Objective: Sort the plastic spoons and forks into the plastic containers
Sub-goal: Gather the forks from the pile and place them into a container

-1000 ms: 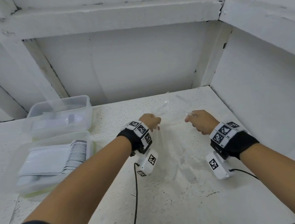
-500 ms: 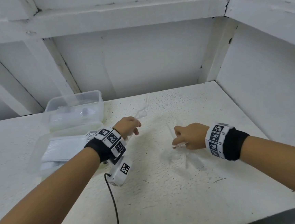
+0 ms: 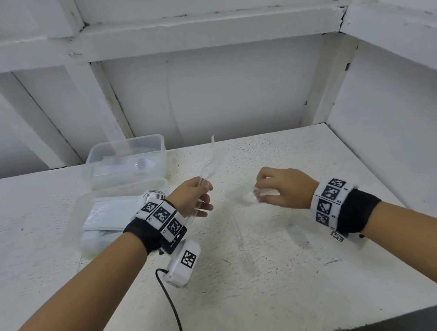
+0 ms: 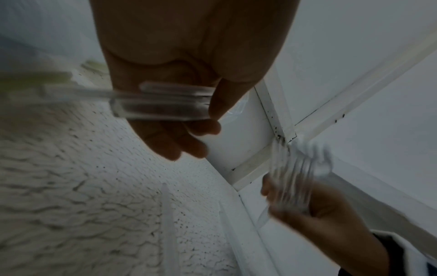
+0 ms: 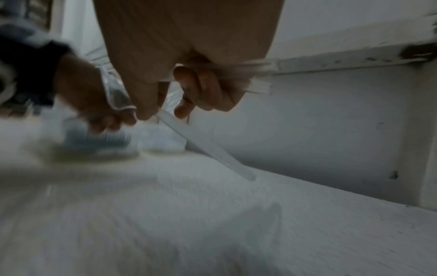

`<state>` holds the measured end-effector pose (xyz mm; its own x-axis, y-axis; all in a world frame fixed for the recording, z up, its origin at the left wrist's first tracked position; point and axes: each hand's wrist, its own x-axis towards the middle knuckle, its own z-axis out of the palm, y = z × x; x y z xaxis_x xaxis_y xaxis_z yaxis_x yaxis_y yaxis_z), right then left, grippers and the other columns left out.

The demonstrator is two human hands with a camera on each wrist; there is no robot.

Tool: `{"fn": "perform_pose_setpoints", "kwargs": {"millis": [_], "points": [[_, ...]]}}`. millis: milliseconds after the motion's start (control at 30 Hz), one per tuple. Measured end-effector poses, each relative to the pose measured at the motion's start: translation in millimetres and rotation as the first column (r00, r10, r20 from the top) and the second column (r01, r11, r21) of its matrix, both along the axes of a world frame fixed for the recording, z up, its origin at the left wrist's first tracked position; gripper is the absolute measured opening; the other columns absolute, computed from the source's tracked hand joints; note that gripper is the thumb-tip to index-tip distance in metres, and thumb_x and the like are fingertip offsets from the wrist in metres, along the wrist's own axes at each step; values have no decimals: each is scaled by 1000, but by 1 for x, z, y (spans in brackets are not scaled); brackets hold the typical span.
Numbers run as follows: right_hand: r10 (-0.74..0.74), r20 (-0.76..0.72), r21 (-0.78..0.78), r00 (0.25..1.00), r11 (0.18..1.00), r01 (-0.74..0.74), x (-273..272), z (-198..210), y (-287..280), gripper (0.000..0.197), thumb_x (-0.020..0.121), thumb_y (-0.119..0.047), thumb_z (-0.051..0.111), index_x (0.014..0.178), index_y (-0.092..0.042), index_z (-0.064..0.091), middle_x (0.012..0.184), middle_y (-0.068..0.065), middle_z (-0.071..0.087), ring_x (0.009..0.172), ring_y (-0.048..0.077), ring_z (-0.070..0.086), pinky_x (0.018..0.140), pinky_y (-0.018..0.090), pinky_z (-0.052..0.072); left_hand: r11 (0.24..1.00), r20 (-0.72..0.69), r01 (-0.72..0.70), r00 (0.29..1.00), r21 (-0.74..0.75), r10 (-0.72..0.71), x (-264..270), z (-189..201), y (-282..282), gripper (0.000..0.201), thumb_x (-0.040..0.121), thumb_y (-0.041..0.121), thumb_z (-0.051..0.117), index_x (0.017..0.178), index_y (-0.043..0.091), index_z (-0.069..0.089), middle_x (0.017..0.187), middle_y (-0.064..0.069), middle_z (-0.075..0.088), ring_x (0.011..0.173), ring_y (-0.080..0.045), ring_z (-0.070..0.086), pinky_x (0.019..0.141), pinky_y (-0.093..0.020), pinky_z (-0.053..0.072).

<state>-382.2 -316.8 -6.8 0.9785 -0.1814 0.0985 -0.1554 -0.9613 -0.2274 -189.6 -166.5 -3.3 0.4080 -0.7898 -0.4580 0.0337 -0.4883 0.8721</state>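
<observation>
My left hand [image 3: 192,198] pinches clear plastic cutlery [image 3: 208,170], handle ends crossing my palm, the far ends angled up and away. My right hand [image 3: 284,190] curls round a clear bundle [image 4: 293,179]; spoons or forks, I cannot tell. Two containers [image 3: 127,157] sit just left of my left hand on the white shelf [image 3: 275,279].
</observation>
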Motion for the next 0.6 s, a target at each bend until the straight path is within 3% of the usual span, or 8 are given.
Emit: {"fn": "perform_pose_setpoints", "kwargs": {"millis": [100,167,233,367,500,600], "points": [[-181,195,130,964,979,157,10,18,10,19,91,-32,54,88,-16,63,86,-8,62,65,-3,50,58,20,35,1000,-34,-29,999,-8,29,0,4,12,19,100,14,38,86,14,50,63,-2,44,47,-13,42,41,-16,34],[-326,252,265,911,929,259,21,24,19,13,93,-27,54,85,-18,57,79,-14,59,57,-6,49,55,18,33,999,-38,-46,998,-21,46,-1,6,19,18,99,15,37,87,15,51,62,-1,41,42,-9,34,38,-13,27],[-436,282,423,855,856,297,36,25,32,16,94,-27,51,82,-17,54,72,-13,57,55,-1,47,56,19,36,997,-21,-64,998,-31,63,-2,8,26,18,99,18,38,87,16,51,61,0,39,39,-7,29,37,-12,23],[-566,235,713,790,653,255,68,21,65,19,97,-24,45,80,-17,49,69,-6,48,61,6,44,60,17,37,996,16,-69,997,-49,70,-7,10,40,17,98,22,39,90,15,52,60,1,37,40,-6,26,37,-13,20],[-636,171,840,752,493,226,84,17,89,19,98,-22,41,87,-11,51,69,-5,44,61,5,40,59,16,35,993,10,-88,996,-81,89,-12,8,52,28,98,38,39,96,15,54,59,2,36,39,-6,26,37,-14,21],[-682,83,914,726,342,217,88,12,100,17,99,-19,38,90,-11,51,67,-3,42,62,8,42,62,19,39,986,-36,-128,992,-103,125,-16,3,60,37,98,47,33,94,17,54,56,4,34,41,-6,23,38,-15,20]]}}
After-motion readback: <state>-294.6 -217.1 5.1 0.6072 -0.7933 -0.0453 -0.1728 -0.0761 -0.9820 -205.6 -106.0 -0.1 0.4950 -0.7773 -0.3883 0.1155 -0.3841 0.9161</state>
